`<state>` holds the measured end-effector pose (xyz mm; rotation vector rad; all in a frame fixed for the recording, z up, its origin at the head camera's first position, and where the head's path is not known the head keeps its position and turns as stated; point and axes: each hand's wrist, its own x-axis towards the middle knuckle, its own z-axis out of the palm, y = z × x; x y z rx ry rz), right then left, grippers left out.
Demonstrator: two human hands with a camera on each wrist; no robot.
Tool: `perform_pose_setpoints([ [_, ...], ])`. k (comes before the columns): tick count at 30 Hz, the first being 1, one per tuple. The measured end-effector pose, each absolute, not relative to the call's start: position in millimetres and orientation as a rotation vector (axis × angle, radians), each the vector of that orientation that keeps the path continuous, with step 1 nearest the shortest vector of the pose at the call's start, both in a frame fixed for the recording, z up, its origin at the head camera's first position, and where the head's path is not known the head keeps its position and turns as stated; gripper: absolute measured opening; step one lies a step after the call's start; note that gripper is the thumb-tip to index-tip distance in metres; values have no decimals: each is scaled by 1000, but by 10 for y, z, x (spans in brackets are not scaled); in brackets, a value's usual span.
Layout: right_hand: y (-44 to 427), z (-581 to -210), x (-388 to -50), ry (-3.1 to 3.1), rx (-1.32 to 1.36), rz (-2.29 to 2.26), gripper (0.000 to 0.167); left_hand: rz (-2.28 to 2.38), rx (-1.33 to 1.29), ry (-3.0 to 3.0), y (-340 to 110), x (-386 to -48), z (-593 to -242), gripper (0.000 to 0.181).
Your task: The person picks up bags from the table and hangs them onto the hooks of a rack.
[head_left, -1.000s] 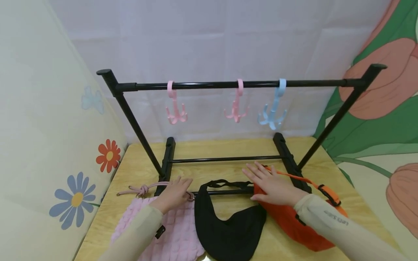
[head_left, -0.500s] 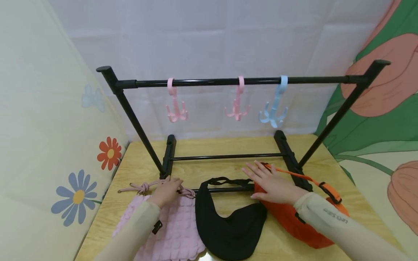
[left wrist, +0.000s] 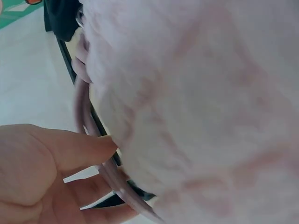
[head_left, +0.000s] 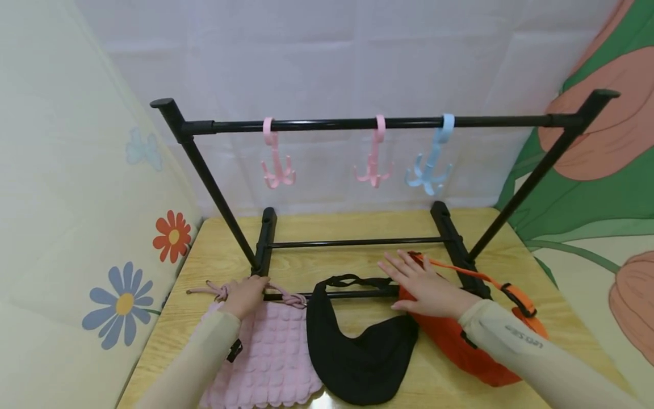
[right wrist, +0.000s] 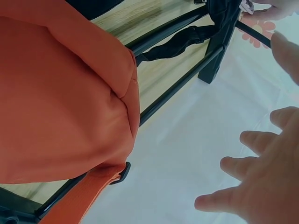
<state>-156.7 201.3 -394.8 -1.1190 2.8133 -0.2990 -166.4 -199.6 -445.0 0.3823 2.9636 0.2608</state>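
Note:
A pink quilted bag (head_left: 278, 352) lies on the left of the table, with a knotted cord strap (head_left: 289, 297) along its top. My left hand (head_left: 247, 296) is at that strap; in the left wrist view its thumb and fingers close around the strap (left wrist: 122, 190). Over the top of an orange bag (head_left: 460, 352) my right hand (head_left: 428, 288) spreads its fingers, holding nothing. The right wrist view has those fingers apart from the orange bag's fabric (right wrist: 65, 98). Between the two lies a black crescent-shaped bag (head_left: 360, 369).
A black rack (head_left: 327, 124) stands over the table (head_left: 327, 224), its lower bars behind the bags. Two pink hooks, one left (head_left: 278, 173) and one central (head_left: 375, 170), and a blue hook (head_left: 430, 173) hang from the top bar. A painted wall (head_left: 102, 199) borders the left.
My left hand has slid left along the pink bag's strap, uncovering more of the strap to its right. My right hand keeps its place over the orange bag. The view tilts slightly down.

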Motion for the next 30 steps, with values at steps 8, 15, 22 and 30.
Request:
perform_pose_setpoints([
  [8,1991,-3950,-1572,2803,-1126,-294,85,282,309,3003,-2094,-1679,-4424,23],
  [15,1988,-3955,-1559,2801,-1128,-303,85,261,345,3049,-2142,-1693,-4406,7],
  [22,1960,-3947,-1556,2791,-1151,-325,85,340,387,2999,-2143,-1669,-4264,5],
  [30,1907,-3943,-1558,2758,-1164,-350,84,350,386,2982,-2108,-1618,-4099,6],
])
